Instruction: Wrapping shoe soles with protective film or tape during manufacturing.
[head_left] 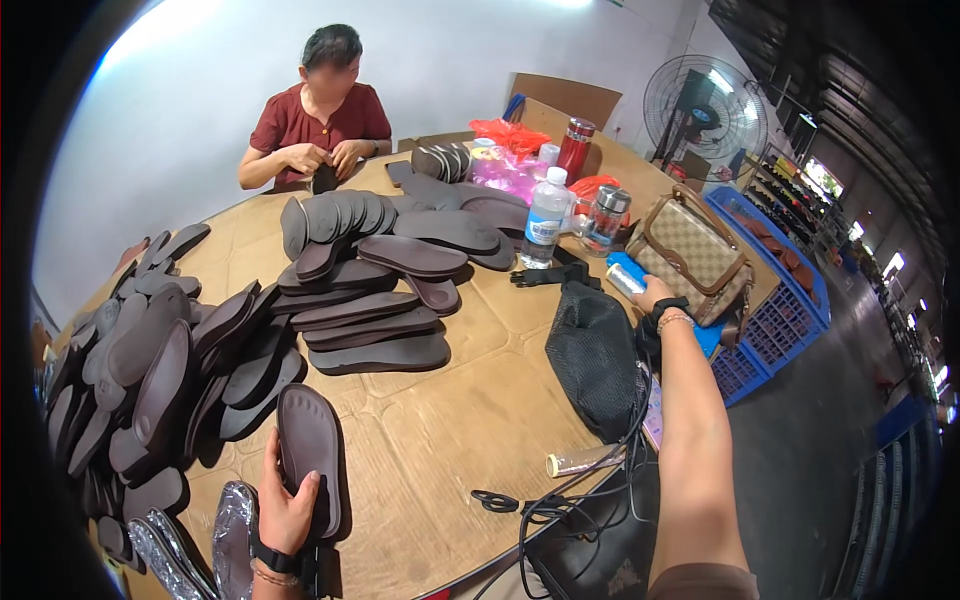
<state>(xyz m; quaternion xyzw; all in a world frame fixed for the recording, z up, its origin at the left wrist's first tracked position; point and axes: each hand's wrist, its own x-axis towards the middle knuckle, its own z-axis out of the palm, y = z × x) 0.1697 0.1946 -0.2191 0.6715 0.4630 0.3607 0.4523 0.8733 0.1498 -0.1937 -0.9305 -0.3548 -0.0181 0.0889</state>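
Observation:
My left hand (287,508) grips a dark brown shoe sole (310,445) by its edge near the front left of the table, thumb on its upper face. At the right, my right hand (655,293) is stretched out beside a tan patterned handbag (697,255). Its fingers close round a short, shiny roll of clear film (626,279) with a pale end, over something bright blue. Another clear roll (584,461) lies by the table's front edge. Next to my left wrist are soles wrapped in clear plastic (235,535).
Loose soles (150,350) heap up at the left; stacked soles (375,325) fill the middle. A black mesh bag (595,355), tangled cables (560,510), a water bottle (544,220) and a glass jar (606,218) stand rightward. A co-worker (320,130) handles a dark piece opposite. Blue crates (770,310) adjoin the table.

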